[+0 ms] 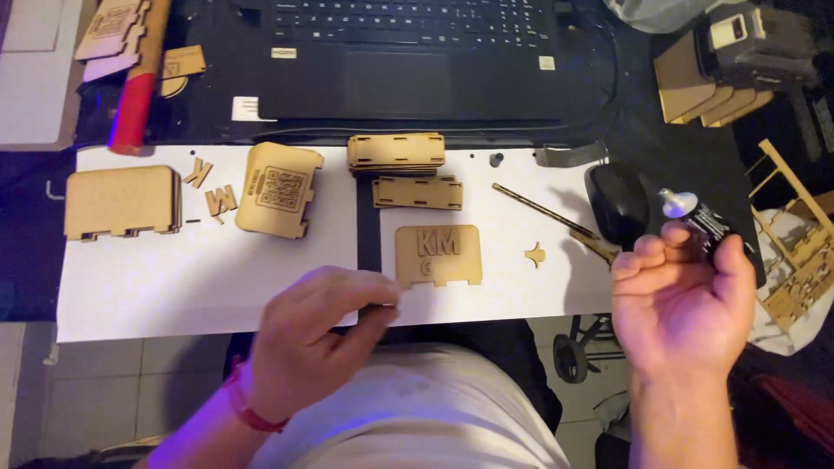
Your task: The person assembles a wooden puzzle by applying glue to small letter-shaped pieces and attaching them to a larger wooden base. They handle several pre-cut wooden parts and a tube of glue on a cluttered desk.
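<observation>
My right hand (682, 317) is raised at the right, palm toward me, closed on a small black glue tube (702, 219) with a silver nozzle pointing up-left. My left hand (317, 334) hovers over the near edge of the white sheet (200, 278), fingers pinched together beside a flat wooden panel with cut letters (439, 254); whether it grips anything small I cannot tell. A red band circles the left wrist. More laser-cut wooden panels lie further back: a stack (396, 151), a slotted strip (418, 193), a panel with a square code pattern (278, 188) and a thick stack (122, 201) at left.
A black laptop (408, 52) sits behind the sheet. A black mouse (616, 203), a thin wooden stick (543, 210) and a small wooden cutout (535, 254) lie at right. Loose wooden letters (211, 187) rest mid-left. A red tube (135, 108) is at back left, wooden frames (795, 260) at far right.
</observation>
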